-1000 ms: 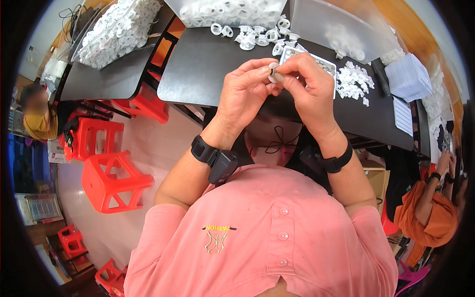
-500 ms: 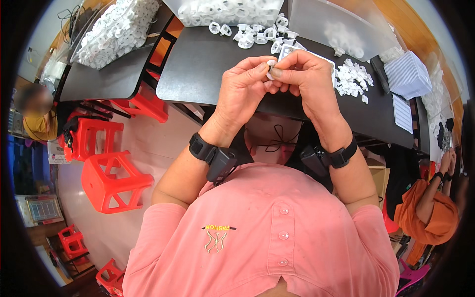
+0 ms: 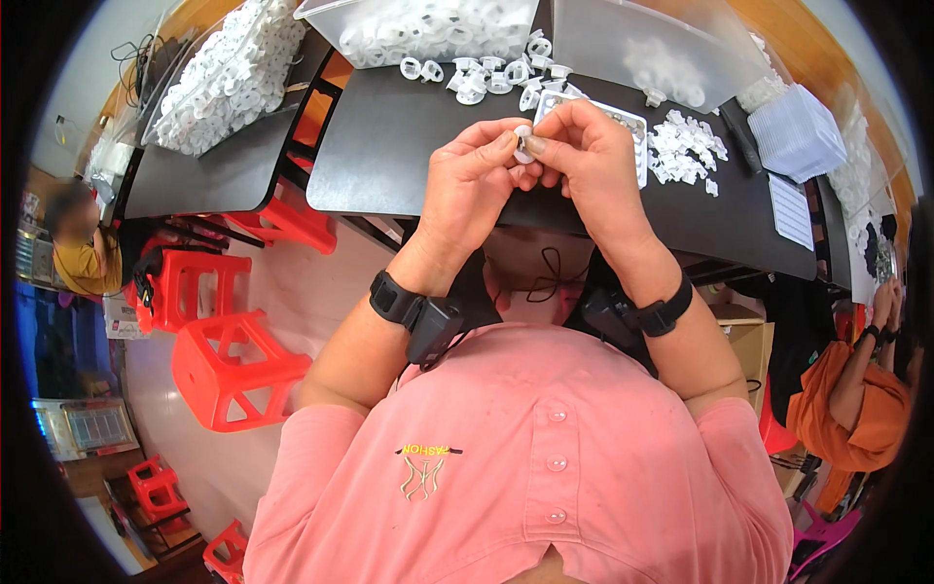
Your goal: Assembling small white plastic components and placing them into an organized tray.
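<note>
While pinched between fingertips of left hand [image 3: 472,185] and right hand [image 3: 593,161] above the black tabletop [image 3: 389,146], small white plastic ring piece [image 3: 523,146] seemingly mid-assembly, calling next for firm, aligned pressing, with loose white plastic parts [image 3: 686,151] at two o'clock.

A dark table [image 3: 409,146] carries loose white plastic rings [image 3: 486,76], small white clips [image 3: 686,151] and a white tray [image 3: 637,131].

Plastic rings [image 3: 486,76] on table [image 3: 389,146]; stools [image 3: 229,365] left, below table.
</note>
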`<state>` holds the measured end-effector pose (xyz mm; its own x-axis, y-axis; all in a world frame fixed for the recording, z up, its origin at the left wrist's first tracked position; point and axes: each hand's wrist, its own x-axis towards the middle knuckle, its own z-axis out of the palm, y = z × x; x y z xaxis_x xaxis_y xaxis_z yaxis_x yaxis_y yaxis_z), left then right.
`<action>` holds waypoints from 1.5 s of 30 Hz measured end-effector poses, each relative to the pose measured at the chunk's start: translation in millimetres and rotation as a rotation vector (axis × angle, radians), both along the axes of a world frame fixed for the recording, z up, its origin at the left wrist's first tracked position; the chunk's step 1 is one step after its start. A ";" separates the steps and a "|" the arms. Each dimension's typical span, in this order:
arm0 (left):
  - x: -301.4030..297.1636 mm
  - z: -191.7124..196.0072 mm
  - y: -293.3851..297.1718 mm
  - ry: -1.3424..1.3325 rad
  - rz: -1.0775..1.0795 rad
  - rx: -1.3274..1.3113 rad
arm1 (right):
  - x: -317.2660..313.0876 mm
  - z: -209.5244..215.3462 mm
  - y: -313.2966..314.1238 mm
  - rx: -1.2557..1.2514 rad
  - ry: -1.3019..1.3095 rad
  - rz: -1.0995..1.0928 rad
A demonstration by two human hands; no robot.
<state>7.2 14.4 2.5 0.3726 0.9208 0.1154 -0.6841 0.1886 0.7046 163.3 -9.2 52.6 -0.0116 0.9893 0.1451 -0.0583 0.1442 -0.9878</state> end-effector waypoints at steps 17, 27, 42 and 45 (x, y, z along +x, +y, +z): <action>-3.2 2.7 1.8 -0.151 -0.049 -0.068 | 52.2 -14.0 23.3 0.584 -1.216 -0.417; -4.8 0.5 2.0 -0.169 -0.070 -0.064 | 54.0 -7.7 32.3 0.461 -1.269 -0.289; -3.9 -2.6 2.3 -0.169 -0.063 -0.068 | 24.8 1.4 7.5 0.629 -0.992 -0.386; -2.2 0.0 2.6 -0.155 -0.059 -0.070 | 1.1 -3.2 5.8 0.776 -0.877 -0.420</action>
<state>5.0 17.0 2.5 0.4086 0.9058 0.1118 -0.7700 0.2764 0.5750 164.4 -3.4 49.4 -0.1036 0.5963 0.7960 0.7693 0.5553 -0.3158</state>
